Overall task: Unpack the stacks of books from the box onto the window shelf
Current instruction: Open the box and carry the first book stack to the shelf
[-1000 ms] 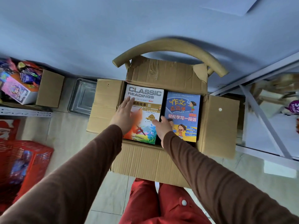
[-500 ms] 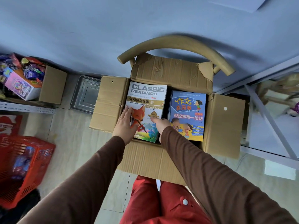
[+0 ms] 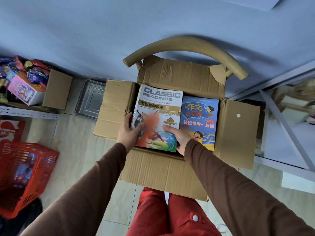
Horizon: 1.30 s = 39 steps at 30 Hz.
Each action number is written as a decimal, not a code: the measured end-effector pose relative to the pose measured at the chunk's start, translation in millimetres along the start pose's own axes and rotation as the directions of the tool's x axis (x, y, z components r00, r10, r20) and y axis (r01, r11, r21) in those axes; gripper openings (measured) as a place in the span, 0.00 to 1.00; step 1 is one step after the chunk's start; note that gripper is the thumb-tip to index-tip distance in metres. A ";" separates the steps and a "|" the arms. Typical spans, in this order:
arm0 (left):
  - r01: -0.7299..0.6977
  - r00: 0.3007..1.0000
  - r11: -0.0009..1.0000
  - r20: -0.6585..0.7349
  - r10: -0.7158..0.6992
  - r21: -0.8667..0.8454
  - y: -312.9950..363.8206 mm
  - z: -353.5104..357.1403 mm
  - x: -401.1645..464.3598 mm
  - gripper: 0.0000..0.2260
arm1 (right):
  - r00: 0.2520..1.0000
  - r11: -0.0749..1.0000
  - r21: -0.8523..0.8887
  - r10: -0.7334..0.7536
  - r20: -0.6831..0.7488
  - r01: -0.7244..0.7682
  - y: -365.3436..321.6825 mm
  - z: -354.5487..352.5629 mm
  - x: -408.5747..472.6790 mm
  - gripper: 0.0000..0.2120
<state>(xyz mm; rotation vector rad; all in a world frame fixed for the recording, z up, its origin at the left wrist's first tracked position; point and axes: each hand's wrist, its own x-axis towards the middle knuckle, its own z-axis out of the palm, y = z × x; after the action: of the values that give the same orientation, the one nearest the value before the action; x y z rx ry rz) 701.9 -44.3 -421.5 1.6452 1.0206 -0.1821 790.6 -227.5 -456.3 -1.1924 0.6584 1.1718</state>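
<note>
An open cardboard box (image 3: 153,169) sits on a wooden chair (image 3: 185,46) in front of me. Inside on the left is a stack of books (image 3: 160,106) topped by a white "Classic Readings" cover with a fox. My left hand (image 3: 129,132) grips its left edge, thumb on the cover. My right hand (image 3: 180,136) holds its right lower edge. The stack is tilted and raised above the box floor. To its right, a blue book with cartoon children (image 3: 200,120) lies flat in the box. The window shelf is not in view.
A metal tray (image 3: 90,99) lies on the floor left of the box. A red plastic basket (image 3: 23,174) stands at the lower left. A shelf with toy boxes and a small carton (image 3: 57,89) is at the left. White shelf rails (image 3: 283,126) run along the right.
Both hands slid from the top of the white book to its sides and closed on the stack. The stack has lifted and tilted up out of the box.
</note>
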 end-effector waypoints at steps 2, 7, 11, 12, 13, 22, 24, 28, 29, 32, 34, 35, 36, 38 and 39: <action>0.106 0.993 0.985 0.064 -0.098 -0.139 6.7 5.4 1.6 0.33 | 0.999 0.999 0.032 0.004 0.038 -0.005 -3.8 -9.9 -7.1 0.24; 0.413 0.886 0.882 0.325 -0.331 -0.226 11.9 -0.2 13.5 0.29 | 0.997 0.999 0.026 0.035 0.063 -0.037 -8.4 -17.1 -15.1 0.11; 0.392 0.874 0.890 0.397 -0.281 -0.233 11.1 -2.1 4.4 0.25 | 0.997 0.999 0.011 0.029 0.070 -0.030 -9.7 -18.3 -20.7 0.11; 0.382 0.888 0.881 0.374 -0.266 -0.279 10.8 -1.3 0.9 0.26 | 0.997 1.000 0.002 0.024 0.067 -0.024 -9.9 -17.4 -22.5 0.12; 0.371 0.901 0.872 0.349 -0.256 -0.319 11.2 -0.7 -3.0 0.26 | 0.998 1.000 -0.011 0.016 0.064 -0.015 -10.3 -16.0 -24.3 0.15; 0.280 0.960 0.782 0.188 -0.209 -0.557 37.6 -43.8 -76.4 0.17 | 0.981 0.941 -0.293 -0.138 0.134 0.172 -39.7 41.9 -83.5 0.39; 0.224 0.975 0.757 0.139 -0.175 -0.614 43.7 -67.1 -99.4 0.13 | 0.962 0.900 -0.360 -0.181 0.205 0.246 -45.8 68.8 -106.6 0.39; 0.063 0.995 0.710 -0.015 -0.103 -0.701 45.3 -126.9 -151.5 0.13 | 0.935 0.861 -0.412 -0.177 0.307 0.298 -40.2 135.9 -151.5 0.28; 0.021 0.994 0.696 -0.057 -0.089 -0.718 41.9 -144.1 -165.9 0.13 | 0.927 0.849 -0.425 -0.178 0.330 0.314 -34.2 155.6 -163.0 0.27; -0.097 0.980 0.649 -0.188 -0.072 -0.755 21.1 -199.8 -212.8 0.17 | 0.883 0.786 -0.463 -0.215 0.417 0.409 -4.3 217.7 -200.2 0.23; -0.168 0.960 0.617 -0.271 -0.076 -0.769 -0.1 -239.1 -250.2 0.20 | 0.852 0.756 -0.475 -0.206 0.481 0.451 26.9 258.7 -227.8 0.22; -0.206 0.945 0.599 -0.315 -0.081 -0.773 -13.6 -258.8 -270.8 0.21 | 0.837 0.743 -0.478 -0.201 0.508 0.469 46.1 278.9 -242.7 0.21; -0.243 0.928 0.584 -0.360 -0.091 -0.774 -29.4 -278.3 -292.2 0.22 | 0.825 0.728 -0.486 -0.192 0.532 0.483 67.2 298.2 -256.9 0.20; -0.308 0.893 0.570 -0.439 -0.103 -0.761 -63.8 -315.9 -337.8 0.25 | 0.786 0.711 -0.488 -0.149 0.600 0.507 117.0 336.0 -286.5 0.18; -0.336 0.875 0.564 -0.471 -0.109 -0.755 -81.6 -333.3 -362.0 0.26 | 0.763 0.709 -0.484 -0.117 0.635 0.512 144.0 353.4 -301.9 0.20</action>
<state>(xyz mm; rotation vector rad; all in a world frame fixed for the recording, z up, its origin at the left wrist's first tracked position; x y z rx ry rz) 297.1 51.8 -146.5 0.8493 1.0984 0.7572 500.1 -6.2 -134.7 -1.3422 -0.4655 1.3847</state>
